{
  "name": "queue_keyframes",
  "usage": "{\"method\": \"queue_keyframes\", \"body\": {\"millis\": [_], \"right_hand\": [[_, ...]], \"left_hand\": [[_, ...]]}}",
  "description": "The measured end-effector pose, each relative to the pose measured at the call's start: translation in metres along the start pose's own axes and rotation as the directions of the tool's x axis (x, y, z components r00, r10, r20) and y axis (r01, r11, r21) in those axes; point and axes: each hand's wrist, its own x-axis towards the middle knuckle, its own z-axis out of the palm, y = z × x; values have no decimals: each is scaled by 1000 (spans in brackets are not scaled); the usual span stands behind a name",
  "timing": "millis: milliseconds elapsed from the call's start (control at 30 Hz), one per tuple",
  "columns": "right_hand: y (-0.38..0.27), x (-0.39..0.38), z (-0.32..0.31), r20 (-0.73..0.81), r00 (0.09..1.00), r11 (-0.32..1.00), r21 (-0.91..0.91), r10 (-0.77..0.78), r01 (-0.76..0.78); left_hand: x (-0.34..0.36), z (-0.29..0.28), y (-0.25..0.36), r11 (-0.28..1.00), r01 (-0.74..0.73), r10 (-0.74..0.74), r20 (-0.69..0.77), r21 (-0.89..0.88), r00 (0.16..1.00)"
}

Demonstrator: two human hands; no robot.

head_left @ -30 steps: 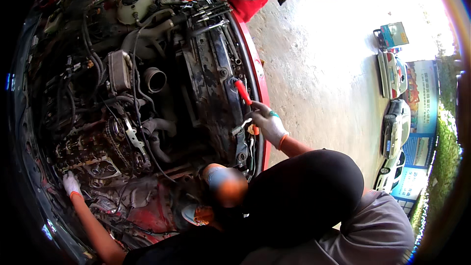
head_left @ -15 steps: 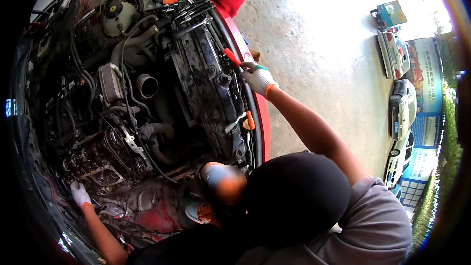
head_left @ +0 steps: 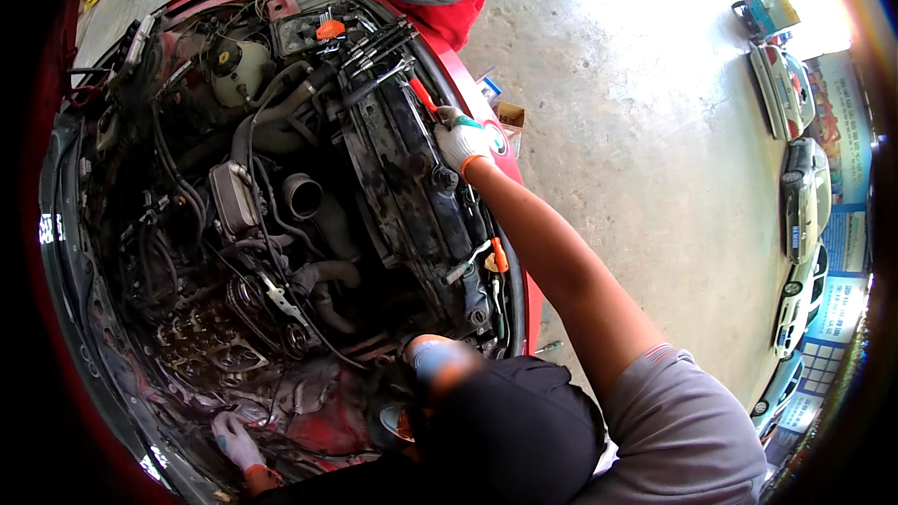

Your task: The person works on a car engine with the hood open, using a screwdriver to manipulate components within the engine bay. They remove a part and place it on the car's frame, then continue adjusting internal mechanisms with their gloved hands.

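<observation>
Right grip [head_left: 463, 140] clenched on red-handled tool [head_left: 423, 94] near far end of black front panel [head_left: 398, 154]; long axis slanted, red end pointing up-left, away from person. Orange-handled tool [head_left: 499, 254] toward panel's near end. Left hand [head_left: 237, 441] well apart from panel; can't tell if clenched.

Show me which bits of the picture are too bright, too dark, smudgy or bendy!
Head view: glare whitens the far concrete floor; head view: deep shadow fills gaps in the engine bay; head view: a blurred patch at lower middle hides detail, but the red-handled tool in the right hand looks fairly clear; head view: the fisheye lens bends the car's red front edge.
</observation>
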Motion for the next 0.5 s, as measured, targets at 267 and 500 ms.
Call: {"method": "queue_keyframes", "body": {"millis": [267,500], "right_hand": [[13,5,19,61,997,999,29,41,-43],[3,1,-25,218,976,979,-195,-21,65]], "left_hand": [[-12,-4,16,998,-52,53,58,-21,997],[-12,-1,18,999,27,-28,39,26,999]]}}
